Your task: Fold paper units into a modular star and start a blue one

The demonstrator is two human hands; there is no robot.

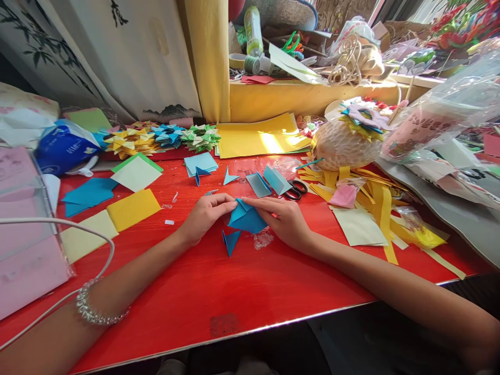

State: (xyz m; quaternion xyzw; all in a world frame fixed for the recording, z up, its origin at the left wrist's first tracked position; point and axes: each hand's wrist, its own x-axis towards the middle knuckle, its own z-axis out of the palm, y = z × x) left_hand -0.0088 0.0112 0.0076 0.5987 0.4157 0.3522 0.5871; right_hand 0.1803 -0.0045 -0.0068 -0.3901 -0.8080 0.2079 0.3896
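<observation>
A blue sheet of origami paper [249, 221], partly folded, is held between my two hands above the red table [250, 291]. My left hand [207, 213] pinches its upper left corner between thumb and fingers. On the other side, my right hand [287, 221] has its fingers pressed along the top and right edge. Just below the paper lies a folded blue piece [231, 241]. Beyond my hands are a light blue folded piece [230, 177], a darker one [200, 174], a stack of light blue squares [200, 162] and creased blue papers [276, 180].
Black-handled scissors [297, 190] lie behind my right hand. Yellow strips [385, 219] and a pale square [358, 226] are at right. Yellow paper [133, 209] and blue sheets [89, 196] lie at left, near a white cable [111, 255]. Finished paper rings [130, 140] line the back.
</observation>
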